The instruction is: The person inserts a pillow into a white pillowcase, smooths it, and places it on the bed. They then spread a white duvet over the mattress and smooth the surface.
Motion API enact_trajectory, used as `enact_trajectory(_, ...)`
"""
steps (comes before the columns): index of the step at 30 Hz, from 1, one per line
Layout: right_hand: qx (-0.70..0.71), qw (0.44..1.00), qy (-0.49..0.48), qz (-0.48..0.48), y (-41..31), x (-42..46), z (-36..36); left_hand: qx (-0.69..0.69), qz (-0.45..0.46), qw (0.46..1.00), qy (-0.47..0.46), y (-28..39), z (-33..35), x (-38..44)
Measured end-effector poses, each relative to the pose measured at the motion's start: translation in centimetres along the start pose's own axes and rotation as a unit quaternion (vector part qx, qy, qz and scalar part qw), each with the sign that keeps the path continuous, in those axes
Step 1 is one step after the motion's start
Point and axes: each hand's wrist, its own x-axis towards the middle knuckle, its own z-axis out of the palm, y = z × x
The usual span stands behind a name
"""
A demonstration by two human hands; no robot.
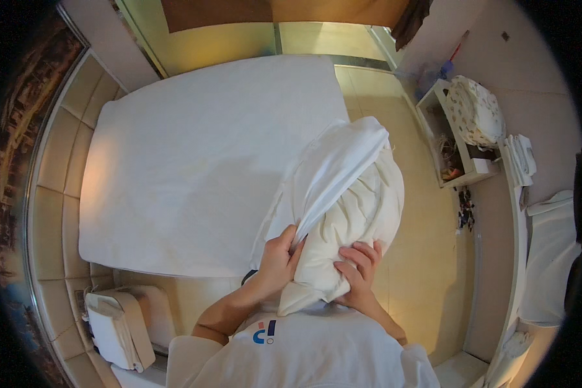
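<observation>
Against my chest I hold a cream pillow [363, 208], partly inside a white pillowcase [330, 160]. My left hand [279, 259] pinches the gathered edge of the case at the pillow's left side. On the pillow's near right side, my right hand [361, 271] presses with bent fingers into the cream fabric. The case covers the pillow's upper left part, while much of its right side and a near corner are bare. Just beyond lies a bed [199, 169] under a smooth white sheet.
A padded headboard [51, 228] lines the left wall, with a bedside cabinet [121, 330] at lower left. A shelf unit [446, 140] on the right carries a patterned bundle [475, 111]. Folded white cloths [519, 157] lie nearby. Tiled floor [417, 262] runs right of the bed.
</observation>
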Motion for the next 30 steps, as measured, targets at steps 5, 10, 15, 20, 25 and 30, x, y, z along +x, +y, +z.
enact_trajectory(5, -0.04, 0.997, -0.065, -0.026, 3.6, 1.9, 3.6, 0.014, -0.002, 1.0, -0.001, 3.1, -0.5, -1.2)
enact_trajectory(10, -0.027, 0.99, -0.132, -0.035, 1.3, 7.8, 8.3, 0.085, 0.082, 0.993, -0.005, 2.2, 2.1, -3.2)
enact_trajectory(15, 0.12, 0.973, -0.181, -0.074, -2.1, 7.8, 13.8, 0.097, 0.022, 0.994, 0.04, 1.3, 0.5, -5.0)
enact_trajectory(20, 0.238, 0.926, -0.281, -0.087, 0.4, 4.9, 14.4, 0.053, -0.025, 0.98, 0.192, -2.3, -2.7, -6.3)
enact_trajectory(25, 0.279, 0.911, -0.292, -0.076, 0.3, 3.5, 15.9, 0.134, 0.061, 0.972, 0.184, -0.9, -3.8, -7.9)
enact_trajectory(30, 0.322, 0.908, -0.263, 0.054, -3.5, 2.8, 17.7, 0.177, 0.052, 0.976, 0.113, -1.7, -1.5, -8.1)
